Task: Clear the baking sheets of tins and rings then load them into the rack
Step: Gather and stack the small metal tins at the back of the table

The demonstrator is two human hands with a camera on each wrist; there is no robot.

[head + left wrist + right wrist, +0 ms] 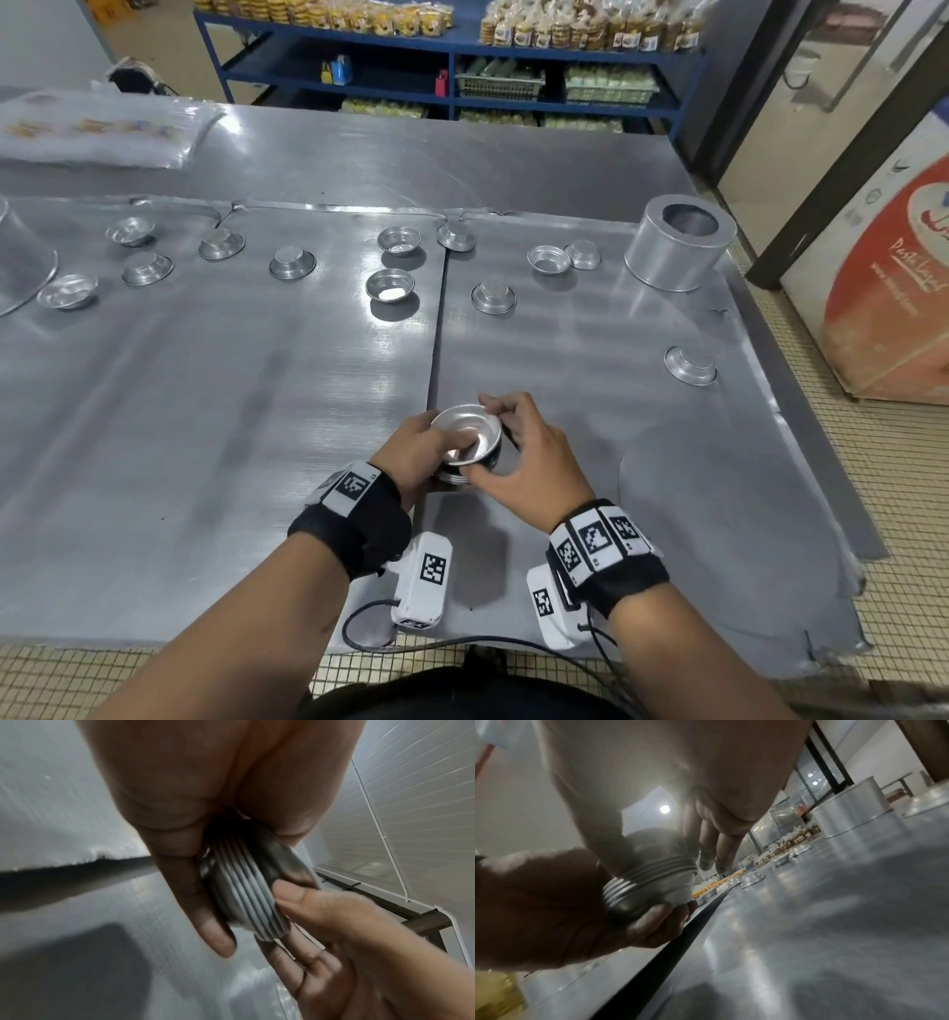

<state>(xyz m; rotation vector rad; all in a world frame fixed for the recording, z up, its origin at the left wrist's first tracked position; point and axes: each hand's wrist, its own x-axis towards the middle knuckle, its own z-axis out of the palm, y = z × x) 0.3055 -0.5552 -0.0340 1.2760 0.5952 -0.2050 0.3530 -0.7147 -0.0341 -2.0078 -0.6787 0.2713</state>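
Two metal baking sheets lie side by side, the left sheet (205, 411) and the right sheet (590, 334). Over their near seam both hands hold a nested stack of small tins (464, 437) (244, 892) (649, 882). My left hand (411, 452) (180, 821) (539, 902) cups the stack from below and the left. My right hand (518, 462) (321, 912) (680, 770) pinches the top tin's rim between thumb and fingers. Several loose tins lie on the sheets, such as an upright tin (390, 284) and an upturned tin (689, 365). A tall metal ring (680, 249) stands at the far right.
A large ring (20, 257) juts in at the left edge. Plastic-wrapped packets (102, 128) lie on the steel table behind the sheets. Blue shelves (452, 61) with packaged goods stand at the back. A cabinet with a red print (888, 282) stands on the tiled floor to the right.
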